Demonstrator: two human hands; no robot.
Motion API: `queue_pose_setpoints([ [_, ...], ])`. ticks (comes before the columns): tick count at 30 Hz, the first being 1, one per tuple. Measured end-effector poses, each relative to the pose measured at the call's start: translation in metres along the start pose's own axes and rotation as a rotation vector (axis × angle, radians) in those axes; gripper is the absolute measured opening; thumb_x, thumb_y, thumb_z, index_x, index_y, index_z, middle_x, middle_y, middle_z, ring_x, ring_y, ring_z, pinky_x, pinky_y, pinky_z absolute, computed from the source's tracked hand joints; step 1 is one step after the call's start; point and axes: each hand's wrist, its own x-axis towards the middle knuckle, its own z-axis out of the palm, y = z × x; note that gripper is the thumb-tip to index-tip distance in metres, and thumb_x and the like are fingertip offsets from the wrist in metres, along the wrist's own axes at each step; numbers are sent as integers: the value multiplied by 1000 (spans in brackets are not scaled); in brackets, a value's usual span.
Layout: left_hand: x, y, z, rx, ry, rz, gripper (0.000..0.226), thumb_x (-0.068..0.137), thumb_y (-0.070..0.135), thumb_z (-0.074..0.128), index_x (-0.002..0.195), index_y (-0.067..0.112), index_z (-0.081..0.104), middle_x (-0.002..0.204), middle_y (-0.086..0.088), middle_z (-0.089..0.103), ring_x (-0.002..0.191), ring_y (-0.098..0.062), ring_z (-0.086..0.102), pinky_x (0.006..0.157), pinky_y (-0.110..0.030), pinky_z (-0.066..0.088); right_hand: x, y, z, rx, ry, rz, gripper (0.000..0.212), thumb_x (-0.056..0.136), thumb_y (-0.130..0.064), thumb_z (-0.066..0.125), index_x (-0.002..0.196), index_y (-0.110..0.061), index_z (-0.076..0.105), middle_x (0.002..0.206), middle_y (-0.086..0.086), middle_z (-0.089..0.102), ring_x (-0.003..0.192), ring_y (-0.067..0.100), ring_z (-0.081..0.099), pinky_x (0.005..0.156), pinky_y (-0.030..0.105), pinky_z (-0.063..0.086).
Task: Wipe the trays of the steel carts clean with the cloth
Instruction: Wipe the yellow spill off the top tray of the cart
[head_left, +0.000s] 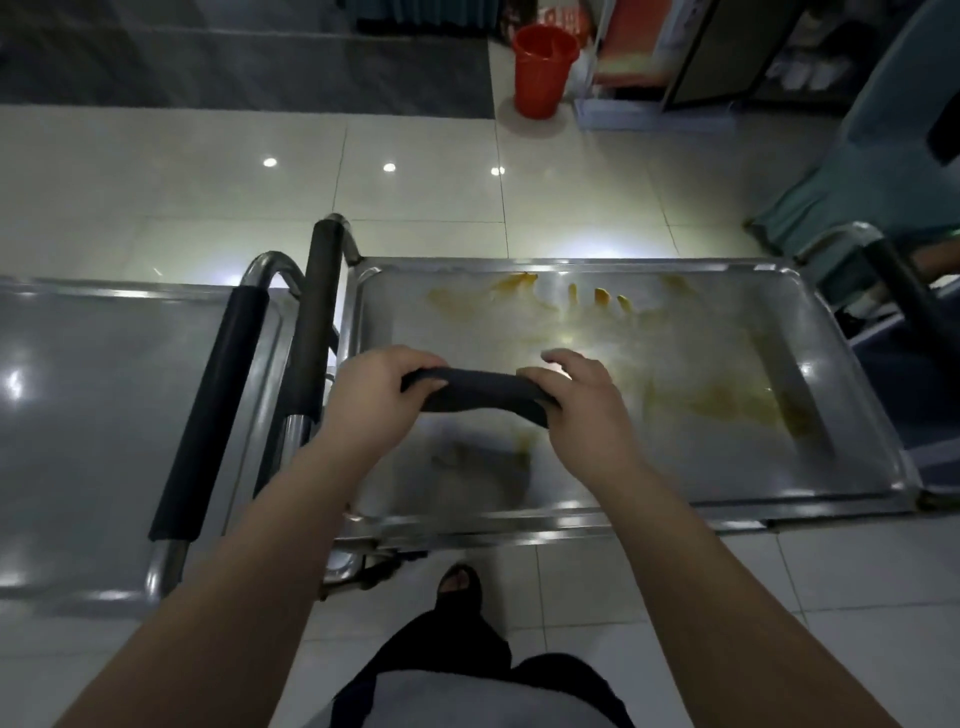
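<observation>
A dark grey cloth, rolled or folded into a short bar, hangs above the near left part of a steel cart tray. My left hand grips its left end and my right hand grips its right end. The tray carries yellow-brown smears along its far edge and on its right side. A second steel cart tray lies to the left and looks free of stains.
Two black-padded cart handles stand between the two trays. An orange bucket sits on the tiled floor at the back. A green plastic chair stands at the right. My foot is below the tray's near edge.
</observation>
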Motion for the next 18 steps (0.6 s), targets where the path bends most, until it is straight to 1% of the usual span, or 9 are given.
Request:
queue_pose_setpoints([
  [3, 3, -16, -6, 59, 87, 17, 22, 86, 14, 71, 107, 20, 76, 100, 0, 74, 92, -19, 67, 84, -27, 49, 19, -6, 19, 56, 39, -99, 49, 81, 11, 62, 123, -11, 68, 138, 15, 56, 123, 37, 54, 105, 42, 42],
  [5, -11, -28, -2, 103, 95, -44, 26, 83, 12, 73, 108, 19, 76, 106, -1, 74, 96, -21, 68, 86, -25, 47, 19, -2, 40, 53, -27, -204, 53, 78, 14, 63, 127, -8, 65, 138, 16, 55, 126, 41, 52, 107, 50, 40],
  [6, -21, -35, 3, 139, 101, -60, 26, 82, 12, 75, 106, 19, 77, 104, 0, 75, 94, -22, 68, 84, -26, 48, 15, 1, 52, 35, -110, -245, 55, 79, 13, 61, 130, -9, 61, 140, 15, 53, 130, 40, 49, 108, 52, 37],
  [7, -33, -42, 9, 203, 85, -56, 24, 80, 12, 75, 103, 19, 78, 99, -1, 75, 89, -24, 69, 81, -26, 48, 8, 6, 66, -8, -231, -273, 56, 84, 8, 58, 137, -12, 56, 145, 11, 49, 136, 37, 42, 112, 50, 32],
  [9, -58, -55, 25, 398, -112, -60, 22, 83, 15, 66, 100, 23, 77, 95, -1, 74, 92, -26, 66, 87, -30, 44, -16, 17, 93, -142, -484, -315, 55, 95, -13, 52, 148, -22, 41, 156, 0, 35, 147, 25, 24, 118, 42, 13],
  [11, -82, -65, 42, 484, -327, -135, 35, 86, 19, 50, 113, 28, 70, 111, 5, 69, 112, -20, 54, 101, -30, 32, -42, 26, 114, -219, -626, -331, 55, 99, -37, 47, 152, -26, 33, 159, -5, 28, 150, 19, 10, 119, 40, -5],
  [13, -99, -68, 58, 406, -380, -222, 45, 88, 20, 47, 131, 28, 60, 131, 5, 59, 130, -19, 42, 113, -31, 22, -56, 30, 123, -203, -627, -330, 60, 97, -47, 47, 151, -25, 35, 159, -3, 27, 151, 20, 6, 116, 40, -13],
  [16, -98, -66, 75, 322, -312, -249, 48, 96, 27, 45, 144, 27, 46, 155, 0, 37, 147, -23, 21, 119, -36, 6, -55, 34, 124, -97, -519, -277, 57, 97, -44, 51, 148, -20, 41, 159, -1, 28, 150, 19, 6, 121, 37, -1],
  [18, -87, -65, 87, 281, -308, -262, 51, 99, 32, 43, 149, 29, 36, 162, -1, 20, 150, -27, 7, 120, -39, 0, -47, 40, 121, -56, -466, -182, 55, 99, -37, 52, 149, -17, 39, 160, 0, 25, 150, 21, 8, 122, 38, 9],
])
